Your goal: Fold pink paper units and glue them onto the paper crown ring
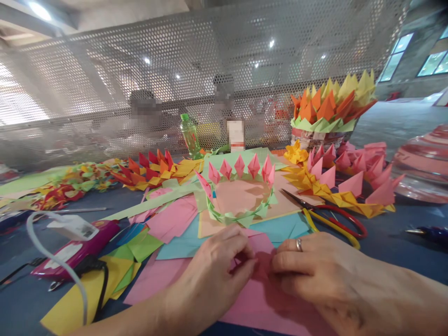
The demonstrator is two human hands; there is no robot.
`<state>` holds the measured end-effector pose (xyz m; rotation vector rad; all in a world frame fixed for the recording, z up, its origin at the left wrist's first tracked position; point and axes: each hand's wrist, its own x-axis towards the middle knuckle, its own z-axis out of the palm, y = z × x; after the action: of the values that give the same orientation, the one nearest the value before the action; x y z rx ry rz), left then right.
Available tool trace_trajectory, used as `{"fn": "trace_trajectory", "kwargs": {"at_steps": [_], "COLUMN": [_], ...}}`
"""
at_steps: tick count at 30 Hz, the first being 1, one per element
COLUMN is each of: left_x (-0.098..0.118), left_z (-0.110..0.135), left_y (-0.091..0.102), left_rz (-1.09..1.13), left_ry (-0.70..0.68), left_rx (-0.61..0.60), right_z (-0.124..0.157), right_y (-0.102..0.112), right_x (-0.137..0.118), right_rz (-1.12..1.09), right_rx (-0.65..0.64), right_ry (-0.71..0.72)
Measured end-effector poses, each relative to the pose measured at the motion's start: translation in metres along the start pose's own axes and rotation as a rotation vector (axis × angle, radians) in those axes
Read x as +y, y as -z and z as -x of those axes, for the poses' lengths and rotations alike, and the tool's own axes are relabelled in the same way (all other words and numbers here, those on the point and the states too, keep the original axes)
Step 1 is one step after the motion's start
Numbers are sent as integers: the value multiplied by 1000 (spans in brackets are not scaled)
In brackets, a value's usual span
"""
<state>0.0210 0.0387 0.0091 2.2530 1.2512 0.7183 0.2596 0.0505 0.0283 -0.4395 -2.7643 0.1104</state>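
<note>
Near the front of the table, my left hand (222, 268) is closed, its thumb and fingers curled over pink paper (263, 241). Facing it, my right hand (315, 270), with a ring on one finger, has its fingers bent down onto the same pink paper; its fingertips are partly hidden. Larger pink sheets (157, 275) lie beneath both hands. Just beyond stands a ring of folded green paper (233, 217) with several pink pointed petals (239, 165) upright along its far side. Red-and-yellow-handled scissors (327, 214) lie beyond my right hand, blades pointing away to the left.
At left sit a purple power strip (84, 245) with a white plug and cables, and yellow paper (94, 291). Farther back are a green bottle (189, 135), orange-red folded petals (147, 170) and a tall paper lotus (325, 112). Pink petals (352, 184) and a pen (425, 233) lie right.
</note>
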Motion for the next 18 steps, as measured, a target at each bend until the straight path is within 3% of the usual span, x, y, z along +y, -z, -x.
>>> {"fn": "trace_trajectory", "kwargs": {"at_steps": [3, 8, 14, 18], "left_x": [1, 0, -3, -6], "left_z": [-1, 1, 2, 6], "left_y": [0, -1, -3, -5], "left_rz": [11, 38, 56, 0], "left_ry": [14, 9, 0, -107], "left_rx": [-6, -4, 17, 41], "right_z": [2, 2, -5, -9], "right_y": [-1, -3, 2, 4], "right_x": [0, 0, -1, -4], "right_rz": [-129, -139, -209, -188], "right_rx": [-45, 4, -168, -205], "right_ry": [-7, -45, -127, -119]}}
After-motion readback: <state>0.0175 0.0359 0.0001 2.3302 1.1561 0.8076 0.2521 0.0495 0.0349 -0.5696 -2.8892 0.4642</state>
